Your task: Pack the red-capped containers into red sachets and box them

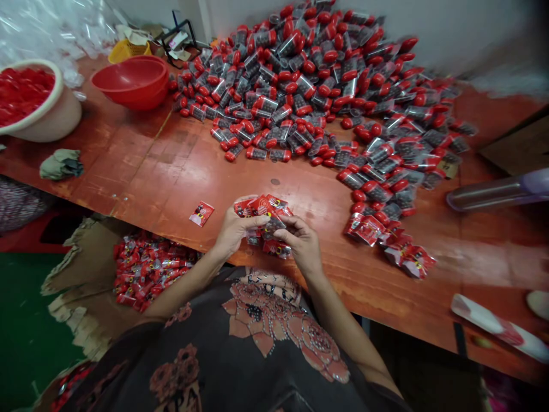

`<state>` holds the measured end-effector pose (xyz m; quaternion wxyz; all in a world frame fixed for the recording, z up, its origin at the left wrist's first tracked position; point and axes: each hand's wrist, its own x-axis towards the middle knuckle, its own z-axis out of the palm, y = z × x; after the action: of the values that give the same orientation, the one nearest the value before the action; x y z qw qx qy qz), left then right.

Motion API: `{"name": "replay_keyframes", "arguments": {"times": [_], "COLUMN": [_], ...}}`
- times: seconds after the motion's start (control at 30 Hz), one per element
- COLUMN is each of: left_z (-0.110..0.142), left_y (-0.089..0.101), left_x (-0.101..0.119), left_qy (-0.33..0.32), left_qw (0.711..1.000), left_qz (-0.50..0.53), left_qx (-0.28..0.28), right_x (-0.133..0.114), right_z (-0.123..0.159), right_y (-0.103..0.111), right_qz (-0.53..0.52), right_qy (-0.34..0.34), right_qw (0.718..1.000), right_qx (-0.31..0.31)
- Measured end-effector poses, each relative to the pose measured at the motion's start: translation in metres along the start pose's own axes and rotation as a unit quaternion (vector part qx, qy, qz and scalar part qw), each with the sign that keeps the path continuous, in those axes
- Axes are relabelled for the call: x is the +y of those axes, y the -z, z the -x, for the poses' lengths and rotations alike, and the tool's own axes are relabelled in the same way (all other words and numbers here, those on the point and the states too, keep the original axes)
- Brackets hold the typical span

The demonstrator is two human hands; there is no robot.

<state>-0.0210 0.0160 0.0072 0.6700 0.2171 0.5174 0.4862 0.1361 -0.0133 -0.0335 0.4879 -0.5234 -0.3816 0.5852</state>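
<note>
Near the table's front edge, my left hand (234,232) is closed round a loose bunch of red printed packets (259,206), its thumb lying across them. My right hand (302,243) is close beside it, thumb and fingers closed on a small see-through piece with dark contents (273,225). That piece looks like one of the small tubes; fingers and packets partly hide it. More red packets show below my fingers. A single red packet (201,213) lies flat on the table left of my hands.
A big heap of clear tubes with red caps (295,86) covers the back. Several filled packets (403,252) lie at right. A red bowl (132,80) and white tub (64,111) stand at left. Below the edge, a cardboard box (81,286) holds red packets (150,266).
</note>
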Motion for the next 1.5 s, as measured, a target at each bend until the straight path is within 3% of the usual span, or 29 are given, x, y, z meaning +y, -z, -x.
{"name": "replay_keyframes", "arguments": {"times": [0.17, 0.37, 0.47, 0.57, 0.67, 0.77, 0.93, 1.07, 1.27, 1.37, 1.43, 1.5], "left_z": [0.001, -0.001, -0.008, -0.017, -0.024, -0.025, -0.027, -0.037, -0.043, -0.049, -0.053, -0.055], "left_y": [0.001, 0.003, 0.012, 0.026, 0.032, 0.023, -0.004, -0.017, -0.028, -0.026, -0.023, -0.020], "left_x": [-0.008, -0.023, -0.023, -0.016, -0.009, -0.013, -0.026, -0.028, -0.024, -0.019, -0.016, -0.013], "left_qy": [0.007, 0.001, 0.017, 0.022, 0.039, 0.065, 0.063, 0.048, 0.048, 0.031, 0.026, 0.033], "left_qw": [1.000, 0.999, 0.999, 0.998, 0.993, 0.992, 0.993, 0.995, 0.994, 0.994, 0.993, 0.991], "left_qz": [-0.017, -0.036, -0.027, 0.046, 0.111, 0.110, 0.095, 0.068, 0.085, 0.102, 0.114, 0.131], "left_qx": [-0.022, -0.032, -0.016, 0.033, 0.023, -0.019, -0.031, -0.051, -0.057, -0.031, -0.015, -0.005], "right_x": [0.001, 0.003, 0.010, 0.019, 0.021, 0.014, 0.004, -0.001, -0.020, -0.035, -0.045, -0.050], "right_z": [0.002, 0.002, 0.000, -0.002, -0.003, -0.004, -0.015, -0.029, -0.042, -0.067, -0.087, -0.103], "right_y": [-0.004, -0.006, 0.003, 0.021, 0.032, 0.023, -0.008, -0.002, 0.031, 0.073, 0.108, 0.141], "right_qz": [0.020, 0.035, 0.058, 0.145, 0.294, 0.347, 0.240, 0.262, 0.466, 0.550, 0.642, 0.709], "right_qy": [-0.010, -0.023, -0.030, -0.021, 0.046, 0.124, 0.154, 0.172, 0.162, 0.153, 0.109, 0.002], "right_qw": [0.999, 0.999, 0.998, 0.989, 0.954, 0.928, 0.958, 0.950, 0.869, 0.821, 0.741, 0.662], "right_qx": [0.036, 0.033, 0.024, 0.022, 0.034, 0.053, -0.002, -0.011, -0.035, 0.031, 0.166, 0.244]}}
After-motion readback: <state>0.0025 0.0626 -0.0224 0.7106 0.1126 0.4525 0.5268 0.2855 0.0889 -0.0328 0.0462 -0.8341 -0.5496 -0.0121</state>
